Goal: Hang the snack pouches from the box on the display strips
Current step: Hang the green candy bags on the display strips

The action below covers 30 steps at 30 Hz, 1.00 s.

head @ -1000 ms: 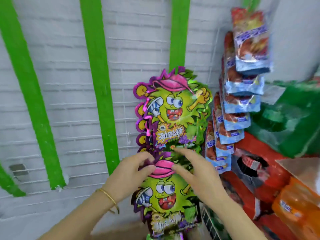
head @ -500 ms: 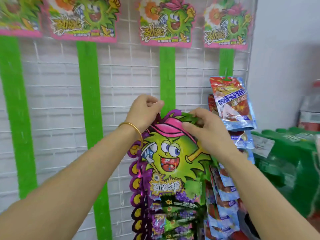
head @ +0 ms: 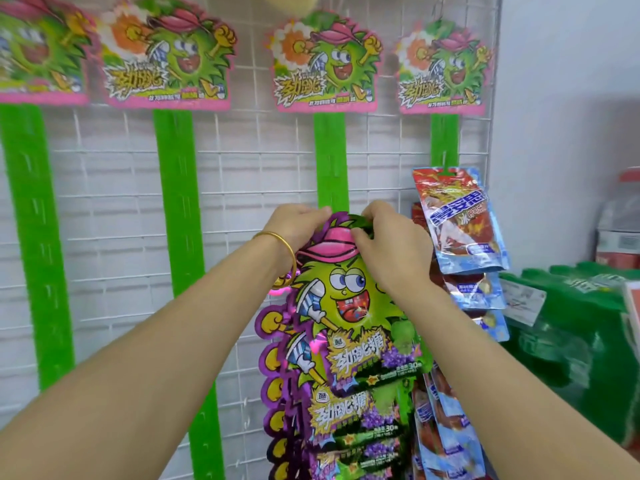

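Note:
A green cartoon-monster snack pouch with a pink cap and purple edge hangs topmost on the third green display strip. My left hand pinches the pouch's top left edge. At the top right my right hand pinches the same pouch, right below the bare part of the strip. Several more pouches of the same kind overlap beneath it down the strip. The box is not in view.
Two bare green strips hang at the left on the white wire grid. Cartoon header cards top each strip. Blue-and-red pouches fill the rightmost strip. Green shrink-wrapped packs stand at the right.
The view has risen from the lower pouches to the strip's upper part. Both hands moved up from a low pouch and now pinch the top of the uppermost pouch.

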Tool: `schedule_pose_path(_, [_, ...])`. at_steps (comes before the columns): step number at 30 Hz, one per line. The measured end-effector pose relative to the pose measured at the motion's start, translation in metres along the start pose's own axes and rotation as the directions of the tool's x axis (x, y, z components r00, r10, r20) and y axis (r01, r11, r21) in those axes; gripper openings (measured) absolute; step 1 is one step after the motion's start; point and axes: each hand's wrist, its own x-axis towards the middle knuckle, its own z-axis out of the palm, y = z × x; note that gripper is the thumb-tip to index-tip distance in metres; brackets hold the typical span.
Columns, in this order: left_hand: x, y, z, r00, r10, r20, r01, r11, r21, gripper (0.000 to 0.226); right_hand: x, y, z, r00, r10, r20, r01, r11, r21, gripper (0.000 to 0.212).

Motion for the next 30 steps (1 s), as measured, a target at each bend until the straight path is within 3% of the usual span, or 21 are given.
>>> schedule_pose_path(7, [0.006,0.003,0.001,0.989,-0.134,-0.066,0.13,0.989,-0.068,0.024,0.006,-0.005,0.007,0.994,-0.056,-0.092,0.045,0.992,-0.121,0.015])
schedule_pose_path(16, [0.006,-0.009,-0.005,0.993,-0.105,-0.061,0.103,0.994,-0.034,0.031,-0.013,0.001,0.008,0.994,-0.048,0.098,0.057,0.994,-0.089,0.024])
schedule_pose_path(18, [0.0,-0.016,-0.008,0.998,-0.052,-0.03,0.053,0.998,0.02,0.028,-0.016,0.002,0.009,0.99,-0.018,0.142,0.028,0.997,-0.071,0.029])
schedule_pose_path(20, [-0.01,-0.022,-0.01,0.999,0.038,-0.014,-0.038,0.998,0.046,0.007,-0.017,0.004,0.009,0.988,0.003,0.155,0.003,0.999,-0.041,0.032])
schedule_pose_path(24, [-0.032,-0.038,-0.018,0.966,0.248,-0.068,-0.233,0.956,0.181,0.034,-0.021,0.006,0.009,0.988,0.012,0.151,-0.013,1.0,0.003,0.036])
schedule_pose_path(27, [-0.058,-0.056,-0.025,0.881,0.462,-0.101,-0.381,0.821,0.426,0.045,-0.038,0.013,0.009,0.997,-0.08,-0.023,0.079,0.997,-0.01,0.041])
schedule_pose_path(30, [-0.105,-0.083,-0.031,0.829,0.54,-0.145,-0.433,0.784,0.445,0.044,-0.086,0.017,0.003,0.968,-0.101,-0.229,0.138,0.979,0.148,0.035])
